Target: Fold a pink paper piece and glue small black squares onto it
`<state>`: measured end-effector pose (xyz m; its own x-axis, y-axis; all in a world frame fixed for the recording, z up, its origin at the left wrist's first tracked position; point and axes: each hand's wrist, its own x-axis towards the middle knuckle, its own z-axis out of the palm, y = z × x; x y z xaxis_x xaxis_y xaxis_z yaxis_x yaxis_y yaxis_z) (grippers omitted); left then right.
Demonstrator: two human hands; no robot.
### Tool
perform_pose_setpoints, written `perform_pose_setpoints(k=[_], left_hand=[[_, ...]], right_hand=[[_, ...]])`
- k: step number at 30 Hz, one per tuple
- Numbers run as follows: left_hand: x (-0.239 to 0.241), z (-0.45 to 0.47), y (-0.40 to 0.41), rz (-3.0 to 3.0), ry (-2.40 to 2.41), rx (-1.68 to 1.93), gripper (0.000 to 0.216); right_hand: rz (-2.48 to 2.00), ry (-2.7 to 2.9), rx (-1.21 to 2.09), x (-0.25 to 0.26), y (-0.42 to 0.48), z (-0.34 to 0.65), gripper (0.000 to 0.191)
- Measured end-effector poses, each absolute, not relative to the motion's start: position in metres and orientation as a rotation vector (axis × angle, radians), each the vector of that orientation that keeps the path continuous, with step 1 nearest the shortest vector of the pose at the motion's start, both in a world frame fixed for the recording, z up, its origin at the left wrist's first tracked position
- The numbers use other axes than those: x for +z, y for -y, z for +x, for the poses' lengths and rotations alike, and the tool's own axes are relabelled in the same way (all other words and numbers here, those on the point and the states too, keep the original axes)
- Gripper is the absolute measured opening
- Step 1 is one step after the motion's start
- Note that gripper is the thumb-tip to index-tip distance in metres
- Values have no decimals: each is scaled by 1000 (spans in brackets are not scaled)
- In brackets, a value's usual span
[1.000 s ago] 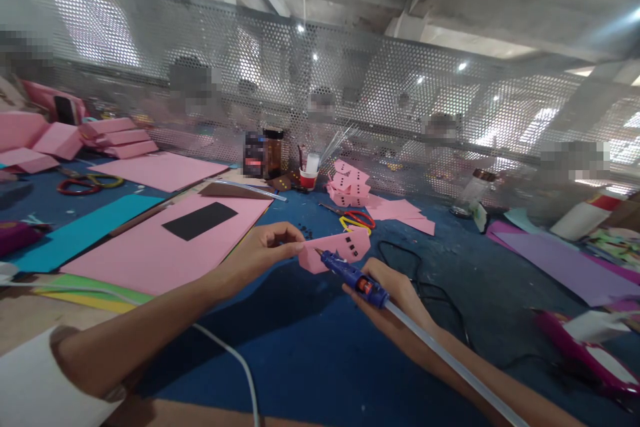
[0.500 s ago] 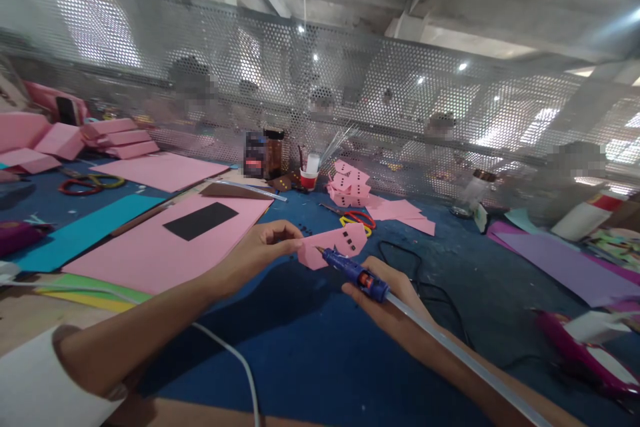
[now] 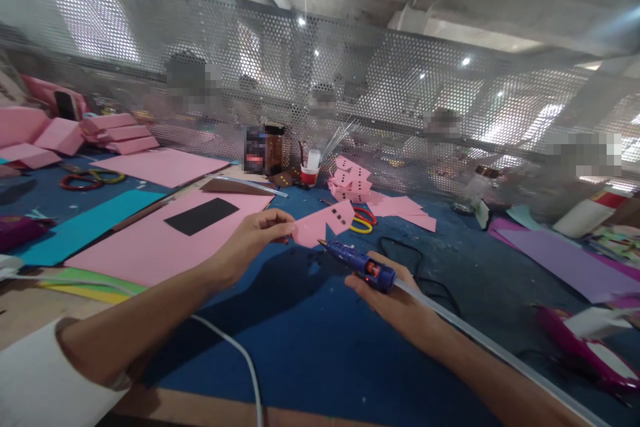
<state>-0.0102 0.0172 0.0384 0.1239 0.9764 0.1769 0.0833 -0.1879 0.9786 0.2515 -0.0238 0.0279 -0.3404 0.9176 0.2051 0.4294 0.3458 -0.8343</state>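
My left hand [image 3: 260, 237] pinches the left end of a small pink paper piece [image 3: 313, 225] with several black squares near its right end. In my right hand [image 3: 395, 300] is a blue hot glue gun [image 3: 357, 262], a long clear glue stick [image 3: 480, 327] sticking out of its back. The nozzle points left at the lower edge of the paper; whether they touch I cannot tell. Both are held above the blue table surface [image 3: 310, 360]. Behind the paper lie red-and-yellow-handled scissors [image 3: 363, 221].
Pink sheets [image 3: 135, 250] with a black rectangle [image 3: 201, 216] and a teal strip [image 3: 95, 223] lie left. A red-white cup [image 3: 309, 175] and dotted pink pieces [image 3: 350, 180] stand behind. A white cable [image 3: 235, 347] crosses the front; a magenta tool [image 3: 585, 347] lies right.
My left hand has raised the pink paper slightly and moved it left. The glue gun's nozzle has gone from over the paper's face to its lower edge.
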Motion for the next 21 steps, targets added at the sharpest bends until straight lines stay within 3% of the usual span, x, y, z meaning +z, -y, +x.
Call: perform_pose_setpoints(k=[12, 21], left_hand=[[33, -36, -42, 1033, -1025, 1448, 20], [40, -31, -38, 1001, -1038, 1451, 21]], right_hand=[[-1471, 1932, 971, 15, 9, 263, 37], [-1326, 2001, 1464, 28, 6, 273, 33]])
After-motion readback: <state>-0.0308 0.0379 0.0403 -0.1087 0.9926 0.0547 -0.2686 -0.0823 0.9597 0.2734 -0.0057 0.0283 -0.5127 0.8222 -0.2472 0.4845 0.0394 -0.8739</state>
